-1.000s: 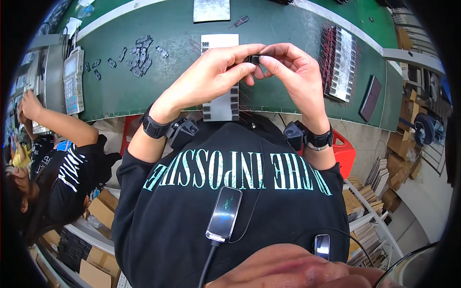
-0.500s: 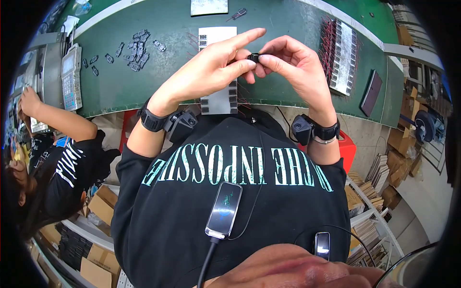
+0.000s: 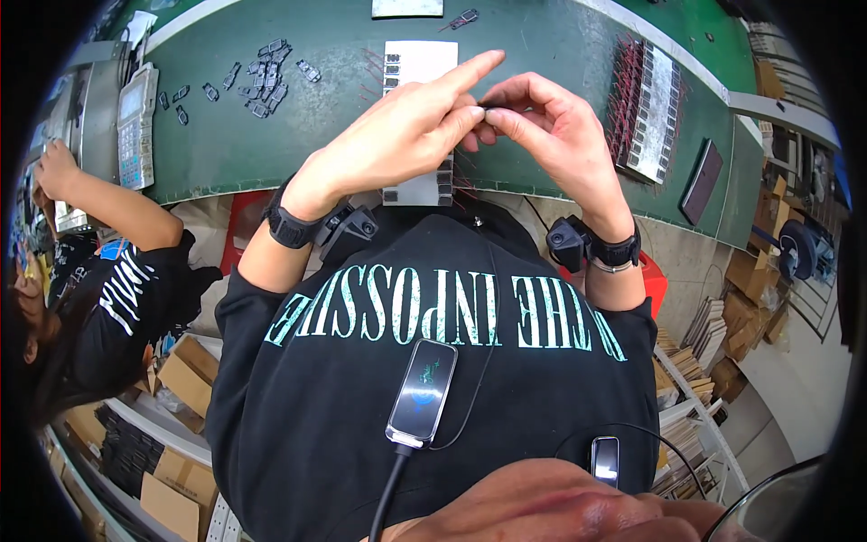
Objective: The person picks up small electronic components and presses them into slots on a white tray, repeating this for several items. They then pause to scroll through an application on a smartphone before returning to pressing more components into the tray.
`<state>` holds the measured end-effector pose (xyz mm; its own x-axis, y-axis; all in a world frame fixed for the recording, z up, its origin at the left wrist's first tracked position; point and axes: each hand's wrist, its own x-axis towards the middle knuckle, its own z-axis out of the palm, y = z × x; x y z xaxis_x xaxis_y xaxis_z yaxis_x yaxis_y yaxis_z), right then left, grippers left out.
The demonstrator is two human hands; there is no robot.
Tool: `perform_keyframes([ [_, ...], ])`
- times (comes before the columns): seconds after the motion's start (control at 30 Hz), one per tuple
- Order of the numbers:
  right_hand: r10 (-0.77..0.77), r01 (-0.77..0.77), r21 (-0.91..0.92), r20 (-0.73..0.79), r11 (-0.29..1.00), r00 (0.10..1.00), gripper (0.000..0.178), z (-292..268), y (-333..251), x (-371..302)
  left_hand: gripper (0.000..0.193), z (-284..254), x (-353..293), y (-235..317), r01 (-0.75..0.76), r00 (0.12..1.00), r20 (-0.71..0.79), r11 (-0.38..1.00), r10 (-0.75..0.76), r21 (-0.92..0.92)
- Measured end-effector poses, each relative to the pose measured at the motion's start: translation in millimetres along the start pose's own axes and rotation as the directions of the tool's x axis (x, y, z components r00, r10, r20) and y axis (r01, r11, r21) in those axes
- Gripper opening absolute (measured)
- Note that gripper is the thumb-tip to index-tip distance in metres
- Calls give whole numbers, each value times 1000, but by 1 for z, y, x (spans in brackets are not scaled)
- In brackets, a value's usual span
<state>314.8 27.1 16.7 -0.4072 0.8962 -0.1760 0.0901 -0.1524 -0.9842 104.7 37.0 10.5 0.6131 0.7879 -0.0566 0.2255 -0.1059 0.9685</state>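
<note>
My left hand and my right hand meet over the near part of the green table. Both pinch a small black plastic part between thumb and fingers, and most of it is hidden by the fingertips. My left index finger sticks out straight, away from the part. Below my hands lies a white board with small black rectangular pieces along both long edges and thin red wires poking out; my left hand covers its middle.
Loose black parts lie heaped at the left, another at the back. To the right are a second filled board with red wires and a dark flat case. A keypad device stands left, near another person's arm.
The black part has turned in my fingertips and less of it shows. My right hand has shifted slightly. The table scene sits a little further right and up in view.
</note>
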Motion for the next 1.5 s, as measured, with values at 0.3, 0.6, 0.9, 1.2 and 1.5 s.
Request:
perform_keyframes([
  [0.3, -289, 221, -498, -63, 838, 955, 18, 27, 15, -4, 36, -4, -25, -10, 53, 989, -148, 970, -19, 235],
  [0.6, -301, 172, -374, -321, 911, 898, 20, 18, 25, 12, 16, -30, 22, -31, 179, 970, -190, 973, -150, 147],
  [0.9, -402, 55, -595, -470, 802, 786, 16, -27, 53, -5, 27, -38, 52, -67, 213, 938, -338, 891, -72, 402],
  [1.2, -410, 48, -618, -459, 784, 788, 14, -31, 60, -5, 25, -27, 48, -66, 64, 954, -244, 675, 175, 735],
  [1.5, -449, -33, -782, -391, 622, 804, 17, -64, 55, 1, 25, -26, 45, -69, 17, 936, -199, 526, 291, 850],
])
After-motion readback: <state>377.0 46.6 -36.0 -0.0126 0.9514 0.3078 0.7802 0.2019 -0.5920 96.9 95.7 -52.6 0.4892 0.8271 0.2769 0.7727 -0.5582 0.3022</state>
